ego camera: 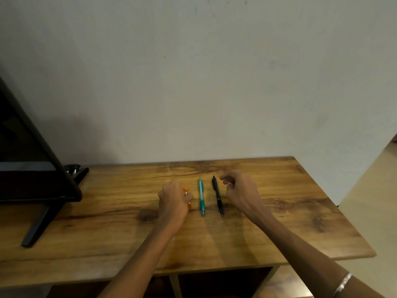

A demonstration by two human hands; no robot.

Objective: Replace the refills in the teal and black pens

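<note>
The teal plastic pen point(201, 196) and black plastic pen point(217, 195) lie side by side on the brown wooden table point(279, 211). The left hand point(174, 200) curls its fingers around a small orange thing point(186, 191). The right hand point(240, 191) hangs just beside the black pen, fingers loosely bent, holding nothing.

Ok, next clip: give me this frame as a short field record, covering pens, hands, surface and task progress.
surface: wooden table against a plain wall
teal pen: lying flat, whole, untouched
black pen: lying flat to the right of the teal pen, whole, untouched
orange item: mostly hidden by the left hand, cannot identify
left hand: fingers curled at the orange item; grip unclear
right hand: hovers beside the black pen, fingers loosely curled, holds nothing
other: dark monitor at left
progress: neither pen opened yet
</note>
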